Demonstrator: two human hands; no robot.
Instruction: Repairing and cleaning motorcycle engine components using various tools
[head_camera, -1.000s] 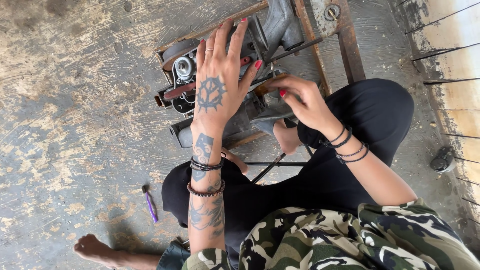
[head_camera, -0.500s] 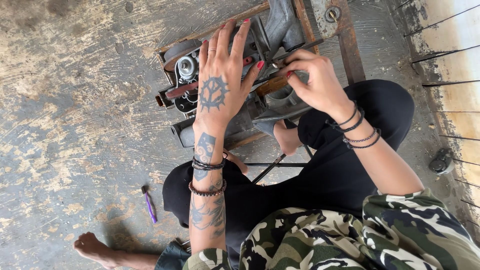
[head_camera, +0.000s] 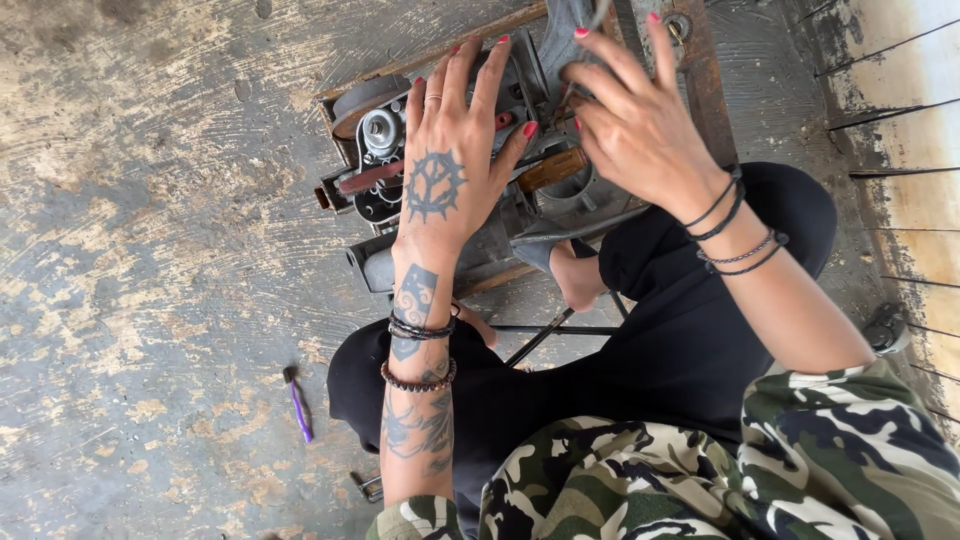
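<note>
1. Worn concrete floor (head_camera: 150, 200): grey engine casing (head_camera: 520, 215) on a rusty frame (head_camera: 700, 90) before crossed legs.
2. Left hand (head_camera: 445, 170): flat, fingers spread, pressing casing; best kept steady.
3. Right hand (head_camera: 635, 120): fingers curled at casing's top; grip unclear.
4. Purple tool (head_camera: 298, 405): well apart.

No packages, labels, signs or screens were seen in the head view.
</note>
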